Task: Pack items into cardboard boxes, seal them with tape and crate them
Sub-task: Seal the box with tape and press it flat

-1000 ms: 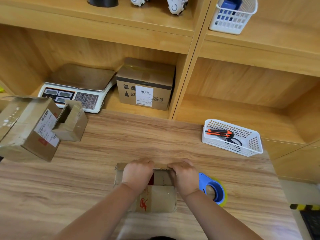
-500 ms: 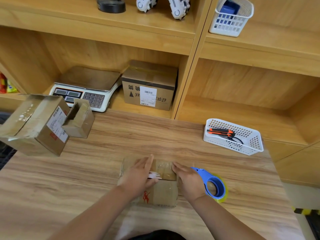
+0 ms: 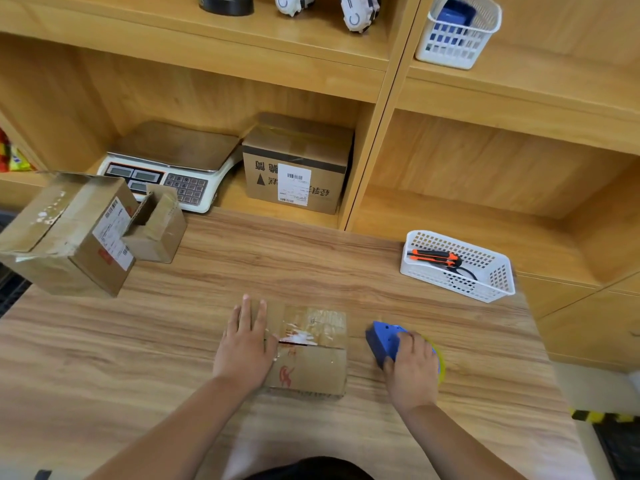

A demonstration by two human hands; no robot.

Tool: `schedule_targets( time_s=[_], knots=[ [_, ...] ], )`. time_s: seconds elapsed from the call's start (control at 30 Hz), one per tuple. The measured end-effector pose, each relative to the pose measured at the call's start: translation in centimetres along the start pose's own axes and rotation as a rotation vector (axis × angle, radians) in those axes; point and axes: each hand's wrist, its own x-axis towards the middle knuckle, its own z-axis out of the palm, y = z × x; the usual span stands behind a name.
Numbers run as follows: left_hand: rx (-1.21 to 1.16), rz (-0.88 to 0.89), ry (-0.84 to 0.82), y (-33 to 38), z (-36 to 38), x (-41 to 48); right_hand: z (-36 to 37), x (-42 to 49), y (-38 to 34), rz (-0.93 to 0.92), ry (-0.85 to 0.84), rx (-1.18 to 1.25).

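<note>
A small cardboard box (image 3: 311, 355) with red print lies on the wooden table (image 3: 311, 265) in front of me, its flaps closed. My left hand (image 3: 246, 344) lies flat on the box's left half, fingers straight, pressing the flaps down. To the right of the box, my right hand (image 3: 412, 368) grips a blue tape dispenser (image 3: 382, 339) with a yellowish roll, which rests on the table.
Two opened cardboard boxes (image 3: 69, 233) (image 3: 157, 225) stand at the table's left edge. A white basket (image 3: 457, 266) with an orange cutter sits at the right. On the shelf behind are a weighing scale (image 3: 166, 168) and a sealed labelled box (image 3: 298, 164).
Both hands were on the box a second ago. My right hand has left it, moved right and taken hold of the tape dispenser. My left hand now lies flat on the box.
</note>
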Motion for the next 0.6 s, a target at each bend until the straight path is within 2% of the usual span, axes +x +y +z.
schedule_targets(
  time_s=[0.2, 0.3, 0.4, 0.5, 0.6],
  knots=[
    [-0.005, 0.028, 0.030, 0.0, 0.0, -0.1, -0.8, -0.6, 0.1, 0.206, -0.200, -0.138],
    [-0.041, 0.029, 0.028, -0.2, 0.0, -0.1, -0.4, -0.5, 0.6, 0.266, -0.255, -0.029],
    [-0.099, 0.066, 0.078, -0.2, -0.3, -0.2, -0.9, -0.5, 0.8, 0.306, -0.264, -0.003],
    [-0.120, 0.071, 0.059, -0.3, -0.4, -0.6, -1.9, 0.1, 1.0, 0.277, -0.228, -0.048],
    [-0.204, 0.042, 0.075, -0.5, -0.4, -0.7, -3.0, 0.8, 0.6, 0.320, -0.177, 0.190]
  ],
)
